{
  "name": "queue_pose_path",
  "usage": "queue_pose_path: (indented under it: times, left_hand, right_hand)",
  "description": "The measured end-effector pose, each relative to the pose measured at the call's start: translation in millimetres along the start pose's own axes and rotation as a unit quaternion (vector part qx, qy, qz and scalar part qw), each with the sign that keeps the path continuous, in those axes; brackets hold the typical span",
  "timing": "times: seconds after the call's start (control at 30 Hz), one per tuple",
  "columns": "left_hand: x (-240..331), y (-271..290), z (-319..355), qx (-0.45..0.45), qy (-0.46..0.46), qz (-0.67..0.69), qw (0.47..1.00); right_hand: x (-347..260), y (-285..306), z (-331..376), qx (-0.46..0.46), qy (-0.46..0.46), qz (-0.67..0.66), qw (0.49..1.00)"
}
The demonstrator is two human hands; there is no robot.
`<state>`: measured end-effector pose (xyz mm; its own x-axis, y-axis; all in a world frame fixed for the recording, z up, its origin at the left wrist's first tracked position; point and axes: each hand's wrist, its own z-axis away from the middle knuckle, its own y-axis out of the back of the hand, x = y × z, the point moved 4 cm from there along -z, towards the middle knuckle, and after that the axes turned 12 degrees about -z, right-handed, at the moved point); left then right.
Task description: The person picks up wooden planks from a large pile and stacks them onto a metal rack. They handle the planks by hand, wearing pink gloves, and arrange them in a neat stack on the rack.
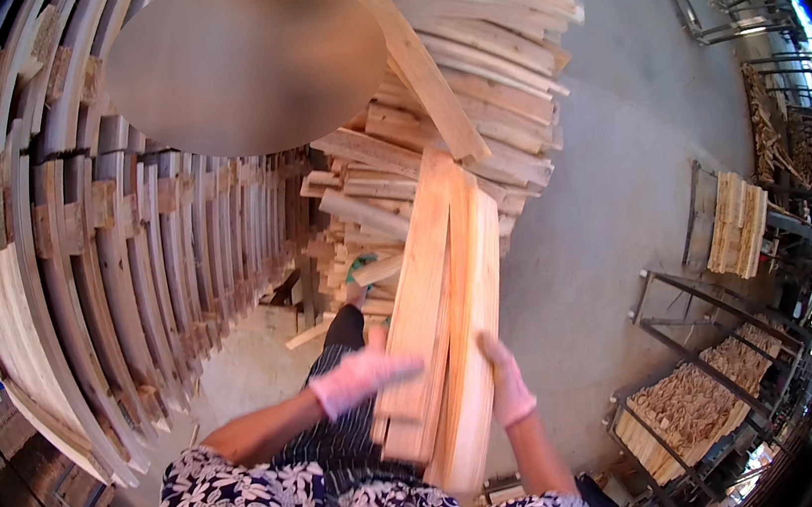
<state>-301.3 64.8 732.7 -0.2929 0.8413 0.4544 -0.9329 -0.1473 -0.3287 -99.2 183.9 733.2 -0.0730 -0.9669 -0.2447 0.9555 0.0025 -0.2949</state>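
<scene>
Several long, pale wooden boards lie in a loose bundle in front of me. Their far ends rest against a stack of planks, and their near ends come close to my body. A narrow gap runs between some of them. My left hand, in a pinkish-white work glove, is at the boards' left side with its fingers stretched out over the edge, slightly blurred. Along the right side stands my gloved right hand, fingers straight and flat by the outer board. Neither hand wraps around the wood.
A tall wall of stacked timber rises on the left. Beyond the boards, one plank leans across the stack. Grey concrete floor extends to the right, where a metal-framed rack holds wood pieces and another board pile stands. A blurred oval covers the upper left.
</scene>
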Motion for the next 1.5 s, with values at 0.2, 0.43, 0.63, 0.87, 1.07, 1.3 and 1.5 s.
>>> queue_pose_path:
  times: [0.2,0.43,0.63,0.87,1.07,1.3,1.5]
  left_hand:
    - [-42,14,-110,-0.016,-0.027,0.224,0.974]
    - [-68,14,-68,0.057,-0.038,0.07,0.995]
    - [-76,26,9,0.185,-0.076,-0.053,0.978]
    - [-47,81,97,0.293,-0.299,-0.121,0.9]
    - [-36,147,216,0.357,-0.371,-0.089,0.853]
    - [-70,228,347,0.449,-0.318,-0.029,0.835]
    - [-56,352,428,0.582,0.049,-0.357,0.729]
  right_hand:
    - [-5,-4,-97,-0.064,-0.011,-0.01,0.998]
    - [42,-1,-68,-0.082,-0.005,-0.028,0.996]
    - [70,-34,-36,-0.099,0.038,0.026,0.994]
    - [69,-168,44,-0.218,0.2,0.132,0.946]
    - [92,-266,33,-0.384,0.186,0.221,0.877]
    - [184,-387,15,-0.445,0.114,0.165,0.873]
    - [263,-518,22,-0.29,0.191,0.244,0.906]
